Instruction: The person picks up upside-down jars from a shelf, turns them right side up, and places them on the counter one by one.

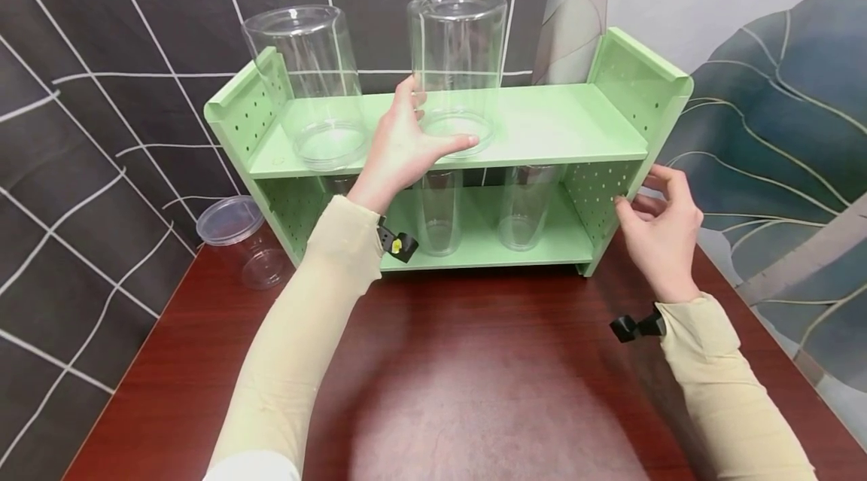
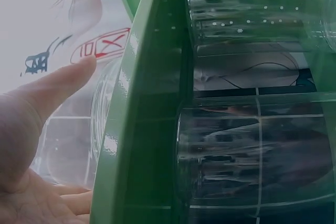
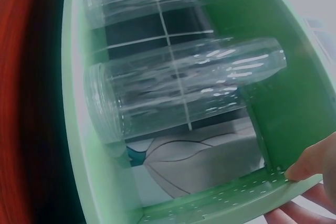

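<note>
A light green two-tier shelf rack [image 1: 555, 120] stands on the dark red table. On its upper tier, my left hand [image 1: 401, 138] holds a large clear jar [image 1: 460, 44] low down, thumb across the front and fingers round its left side. Another large clear jar [image 1: 314, 67] stands to the left on that tier. My right hand [image 1: 667, 232] grips the rack's right side panel [image 3: 226, 203], thumb at the inner face and fingers outside. Slimmer clear jars [image 1: 524, 210] stand on the lower tier; my left arm partly hides that tier.
A clear lidded jar [image 1: 233, 229] stands on the table [image 1: 474, 360], left of the rack. Behind the rack is a dark wall [image 1: 169, 22] with a white grid. A wall with painted leaves [image 1: 792, 120] rises at the right.
</note>
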A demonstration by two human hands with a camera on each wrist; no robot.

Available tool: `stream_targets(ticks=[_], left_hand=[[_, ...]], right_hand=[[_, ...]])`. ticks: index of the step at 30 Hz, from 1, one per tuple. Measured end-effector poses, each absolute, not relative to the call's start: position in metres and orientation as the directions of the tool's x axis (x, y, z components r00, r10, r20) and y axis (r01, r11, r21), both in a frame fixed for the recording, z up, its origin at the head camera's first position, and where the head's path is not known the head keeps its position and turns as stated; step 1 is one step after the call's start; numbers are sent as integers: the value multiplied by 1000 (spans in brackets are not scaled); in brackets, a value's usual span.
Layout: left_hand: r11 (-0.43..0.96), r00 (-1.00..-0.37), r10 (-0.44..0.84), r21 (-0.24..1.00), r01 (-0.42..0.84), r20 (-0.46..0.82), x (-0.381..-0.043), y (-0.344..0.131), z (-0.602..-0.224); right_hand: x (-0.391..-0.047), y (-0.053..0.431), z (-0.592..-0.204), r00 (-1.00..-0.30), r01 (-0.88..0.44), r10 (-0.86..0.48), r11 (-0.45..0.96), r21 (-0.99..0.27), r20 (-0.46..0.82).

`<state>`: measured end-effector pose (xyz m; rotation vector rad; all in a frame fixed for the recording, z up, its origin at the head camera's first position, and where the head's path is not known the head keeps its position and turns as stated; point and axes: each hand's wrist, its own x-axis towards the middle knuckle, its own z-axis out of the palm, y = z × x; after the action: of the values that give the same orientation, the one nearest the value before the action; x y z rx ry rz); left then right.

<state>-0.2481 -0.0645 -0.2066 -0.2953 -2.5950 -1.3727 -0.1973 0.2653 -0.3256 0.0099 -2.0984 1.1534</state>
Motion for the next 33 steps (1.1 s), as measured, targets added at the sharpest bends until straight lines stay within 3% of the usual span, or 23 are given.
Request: stream_targets(ticks=[9,18,33], left_hand=[[466,-943,60,826,316,327,-242,-65,-213],[273,-904,37,866,419,426,-228,-74,-220],[247,-822,54,790,561,567,-204,-81,-233]], right_hand=[[-203,270,-334,-727,-348,326,585,-733,605],[-202,268,-332,-723,-366,313,583,-725,616],[-202,271,-333,-728,-341,322,596,-727,605]])
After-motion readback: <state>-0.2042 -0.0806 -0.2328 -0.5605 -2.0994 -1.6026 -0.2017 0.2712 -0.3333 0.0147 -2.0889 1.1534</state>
